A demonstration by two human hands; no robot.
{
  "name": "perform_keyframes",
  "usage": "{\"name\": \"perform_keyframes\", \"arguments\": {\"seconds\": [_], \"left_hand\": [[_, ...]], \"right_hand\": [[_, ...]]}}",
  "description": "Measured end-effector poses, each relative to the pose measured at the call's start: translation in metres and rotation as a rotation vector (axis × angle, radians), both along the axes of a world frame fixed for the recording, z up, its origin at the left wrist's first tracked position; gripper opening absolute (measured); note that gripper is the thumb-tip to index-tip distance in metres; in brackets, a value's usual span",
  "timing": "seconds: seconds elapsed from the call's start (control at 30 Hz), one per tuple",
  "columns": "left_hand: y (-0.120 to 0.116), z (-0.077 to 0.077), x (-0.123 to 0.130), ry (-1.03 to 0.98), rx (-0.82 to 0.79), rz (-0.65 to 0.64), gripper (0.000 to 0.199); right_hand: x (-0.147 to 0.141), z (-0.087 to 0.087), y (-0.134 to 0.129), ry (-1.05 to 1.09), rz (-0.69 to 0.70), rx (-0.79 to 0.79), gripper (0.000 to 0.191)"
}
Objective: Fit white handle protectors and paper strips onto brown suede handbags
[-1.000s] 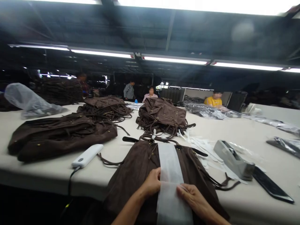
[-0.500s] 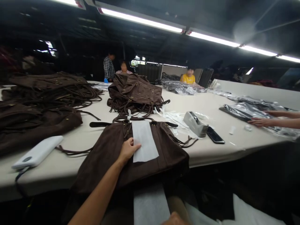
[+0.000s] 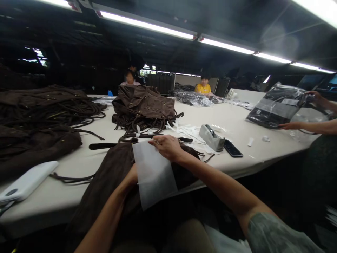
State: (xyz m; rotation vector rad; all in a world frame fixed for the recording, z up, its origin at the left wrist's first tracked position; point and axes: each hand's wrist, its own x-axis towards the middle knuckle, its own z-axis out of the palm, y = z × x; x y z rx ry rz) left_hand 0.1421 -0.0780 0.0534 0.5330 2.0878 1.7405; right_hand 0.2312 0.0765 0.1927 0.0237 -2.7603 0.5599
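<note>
A dark brown bag (image 3: 113,175) lies over the table's front edge, its handles toward the back. In front of it hangs a translucent white sheet (image 3: 155,179). The sheet's top edge is pinched between the fingers of my right hand (image 3: 168,146), near the bag's top. My left hand (image 3: 133,174) reaches in behind the sheet's left side against the bag; its fingers are hidden.
Brown bags are piled at the left (image 3: 47,105) and back (image 3: 144,102). A tape dispenser (image 3: 214,138), a phone (image 3: 233,148) and white strips lie to the right; a white device (image 3: 28,181) is left. At far right, another person's hands hold a plastic-wrapped item (image 3: 276,105).
My right hand has come up from the bottom with the translucent sheet, now over the bag. My left hand is now behind it. The other person's wrapped item is lifted.
</note>
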Motion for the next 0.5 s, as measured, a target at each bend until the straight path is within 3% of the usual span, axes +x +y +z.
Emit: {"name": "perform_keyframes", "arguments": {"seconds": [0.07,0.13,0.27,0.37,0.5], "left_hand": [[-0.002,-0.003,-0.001,0.008,0.013,0.020,0.021],[-0.005,-0.006,0.003,-0.010,0.036,0.025,0.022],[-0.008,-0.010,0.018,-0.113,0.101,-0.026,0.028],[-0.010,-0.009,0.027,-0.196,0.128,-0.060,0.035],[-0.010,-0.007,0.030,-0.245,0.121,-0.101,0.039]], "right_hand": [[-0.039,-0.019,0.001,-0.104,-0.005,0.063,0.036],[-0.052,-0.050,0.003,-0.164,-0.017,0.052,0.035],[-0.025,-0.111,0.012,-0.219,-0.097,0.014,0.039],[-0.003,-0.130,0.013,-0.197,-0.212,-0.015,0.045],[-0.004,-0.138,-0.006,-0.163,-0.409,-0.056,0.052]]}}
